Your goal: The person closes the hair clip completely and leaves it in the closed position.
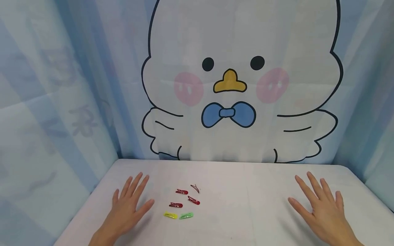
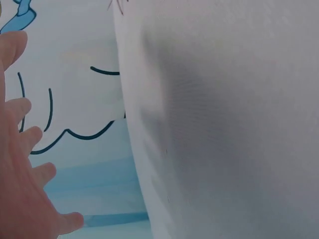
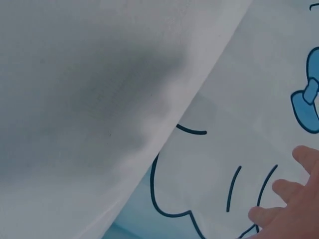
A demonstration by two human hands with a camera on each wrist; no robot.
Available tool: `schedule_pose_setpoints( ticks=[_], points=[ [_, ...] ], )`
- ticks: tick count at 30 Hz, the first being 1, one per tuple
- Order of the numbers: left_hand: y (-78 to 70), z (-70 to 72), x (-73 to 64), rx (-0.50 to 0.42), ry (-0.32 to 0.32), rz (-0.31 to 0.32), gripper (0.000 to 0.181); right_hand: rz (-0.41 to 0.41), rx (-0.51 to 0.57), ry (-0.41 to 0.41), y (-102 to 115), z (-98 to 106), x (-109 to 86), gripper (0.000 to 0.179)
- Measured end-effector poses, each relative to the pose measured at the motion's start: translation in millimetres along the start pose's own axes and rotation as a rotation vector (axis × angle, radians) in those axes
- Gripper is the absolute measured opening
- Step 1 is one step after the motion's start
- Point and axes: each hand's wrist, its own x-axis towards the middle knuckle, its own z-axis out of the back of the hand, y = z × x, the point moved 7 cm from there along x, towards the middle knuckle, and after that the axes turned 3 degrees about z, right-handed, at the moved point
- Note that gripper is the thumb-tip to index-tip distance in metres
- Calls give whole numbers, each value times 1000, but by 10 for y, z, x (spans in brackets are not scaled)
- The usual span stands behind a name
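Several hair clips lie on the white table left of its middle in the head view. Three red hair clips (image 1: 182,192) lie flat, and a thin dark reddish clip (image 1: 195,188) at the back shows a V shape. A yellow hair clip (image 1: 170,215) and a green hair clip (image 1: 186,216) lie side by side in front. My left hand (image 1: 126,208) is left of the clips with its fingers spread, holding nothing. Far to the right, my right hand (image 1: 324,208) has spread fingers and holds nothing. Both wrist views show fingers beside the table's surface and no clips held.
The white table (image 1: 246,205) reaches back to a curtain (image 1: 227,143) printed with a white bird in a blue bow tie. More light blue curtain (image 1: 46,119) hangs along the left side, and another stretch (image 1: 372,119) along the right. Shadows of the hands fall on the tabletop.
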Motion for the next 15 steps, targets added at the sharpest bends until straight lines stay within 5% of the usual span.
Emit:
schedule_pose_setpoints(
  ticks=[8,15],
  points=[
    [-55,-26,48,-53,-3,-56,74,57,70,-107,108,18,50,73],
    [-55,-119,85,-142,58,-82,74,126,192,-183,231,46,88,70]
  ],
)
